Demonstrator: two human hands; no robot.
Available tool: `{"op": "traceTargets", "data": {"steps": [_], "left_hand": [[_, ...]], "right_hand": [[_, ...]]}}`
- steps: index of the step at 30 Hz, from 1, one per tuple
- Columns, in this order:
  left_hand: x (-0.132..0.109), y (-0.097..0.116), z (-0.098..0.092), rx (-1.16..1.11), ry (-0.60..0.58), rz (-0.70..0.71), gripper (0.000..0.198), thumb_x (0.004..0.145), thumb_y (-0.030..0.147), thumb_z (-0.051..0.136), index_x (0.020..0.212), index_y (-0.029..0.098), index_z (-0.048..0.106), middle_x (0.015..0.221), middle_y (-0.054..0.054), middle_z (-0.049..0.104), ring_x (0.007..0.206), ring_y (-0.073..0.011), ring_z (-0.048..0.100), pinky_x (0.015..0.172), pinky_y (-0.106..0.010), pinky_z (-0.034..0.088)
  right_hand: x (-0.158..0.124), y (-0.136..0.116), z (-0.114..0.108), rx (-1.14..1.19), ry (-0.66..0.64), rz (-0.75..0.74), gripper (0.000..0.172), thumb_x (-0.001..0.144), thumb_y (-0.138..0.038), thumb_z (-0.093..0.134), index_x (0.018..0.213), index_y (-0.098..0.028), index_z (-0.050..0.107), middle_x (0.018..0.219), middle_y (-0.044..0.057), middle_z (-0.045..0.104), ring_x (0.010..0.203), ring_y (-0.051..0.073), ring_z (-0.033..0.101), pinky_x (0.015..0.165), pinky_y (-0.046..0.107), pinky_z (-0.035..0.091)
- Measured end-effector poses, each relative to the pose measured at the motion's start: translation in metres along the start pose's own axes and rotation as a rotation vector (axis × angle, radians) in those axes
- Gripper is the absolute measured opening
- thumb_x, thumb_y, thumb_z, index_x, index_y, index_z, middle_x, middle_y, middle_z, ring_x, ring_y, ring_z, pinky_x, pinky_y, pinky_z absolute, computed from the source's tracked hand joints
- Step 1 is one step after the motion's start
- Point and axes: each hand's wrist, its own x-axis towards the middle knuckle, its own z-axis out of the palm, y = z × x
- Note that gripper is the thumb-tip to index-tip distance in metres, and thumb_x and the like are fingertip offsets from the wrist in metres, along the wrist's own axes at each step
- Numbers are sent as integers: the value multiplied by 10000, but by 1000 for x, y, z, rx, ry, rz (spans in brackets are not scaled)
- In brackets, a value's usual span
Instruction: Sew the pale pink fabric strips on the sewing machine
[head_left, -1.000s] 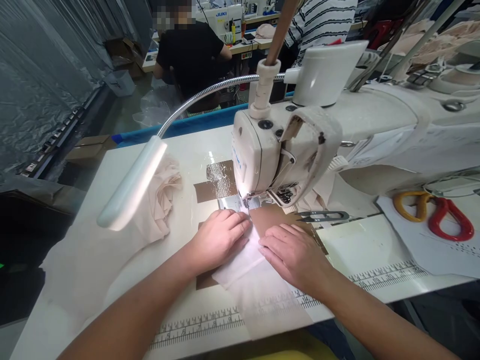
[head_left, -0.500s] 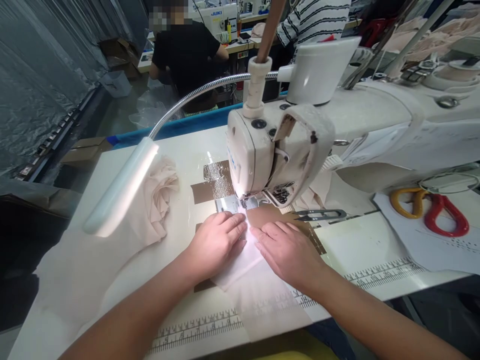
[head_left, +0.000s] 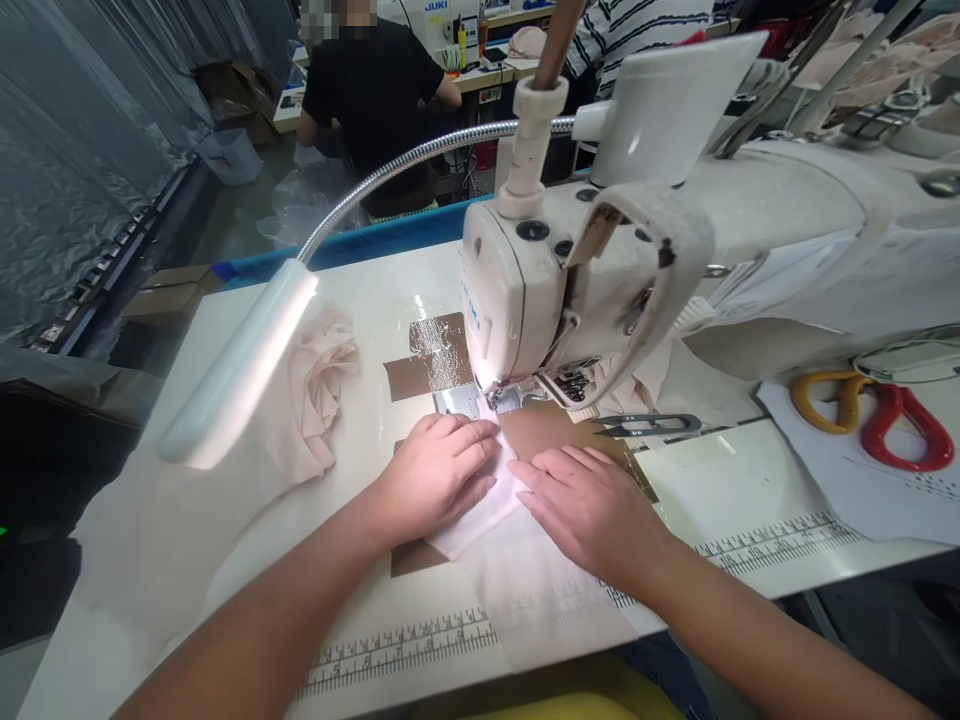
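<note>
A pale pink, thin piece of fabric (head_left: 480,520) lies on the machine bed, its narrow far end under the presser foot (head_left: 491,397) of a white sewing machine (head_left: 502,290). On the fabric's left part my left hand (head_left: 442,470) rests flat, fingers stretched toward the needle area, thumb apart. My right hand (head_left: 589,500) lies along the right edge, its fingers extended with the tips on the cloth. Both hands press on the fabric from above; the undersides of the fingers are hidden. The fabric's near end reaches the table's front edge.
A lamp (head_left: 240,370) on a bendable neck hangs left, above crumpled pink fabric (head_left: 322,390). Thread snips (head_left: 649,425) lie right of the needle; scissors with red and yellow handles (head_left: 907,428) rest on paper. A person in black (head_left: 371,110) sits beyond the table.
The view has shifted slightly, so the machine appears a little farther right. Both hands keep nearly the same place on the fabric beside the presser foot.
</note>
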Motion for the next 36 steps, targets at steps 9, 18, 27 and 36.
{"op": "traceTargets", "data": {"steps": [9,18,27,36], "left_hand": [[0,0,1,1,9,-7,219,943,265,454,1024,148,620,1070,-98,641,908,-215,559,801,-378,464],[0,-3,3,7,45,34,193,950,240,446,1020,161,608,1079,-78,640,884,-192,548,792,-347,459],[1,-2,3,-60,63,-70,239,941,261,455,850,149,645,774,-66,575,736,-178,474,676,-310,418],[7,5,9,-96,134,-213,210,910,331,500,901,163,625,748,-48,598,712,-181,518,693,-331,418]], "right_hand": [[-6,-4,-1,33,-11,6,190,919,-207,464,945,-155,645,751,33,598,689,161,461,647,298,308],[-4,-3,1,60,0,28,221,918,-202,470,771,-166,631,672,12,537,640,152,411,631,292,294],[1,6,-2,119,-109,110,251,930,-228,444,763,-173,623,722,27,578,678,151,495,653,287,344],[40,26,-18,60,-366,83,221,837,-91,451,867,-167,656,759,37,593,604,134,471,572,272,312]]}}
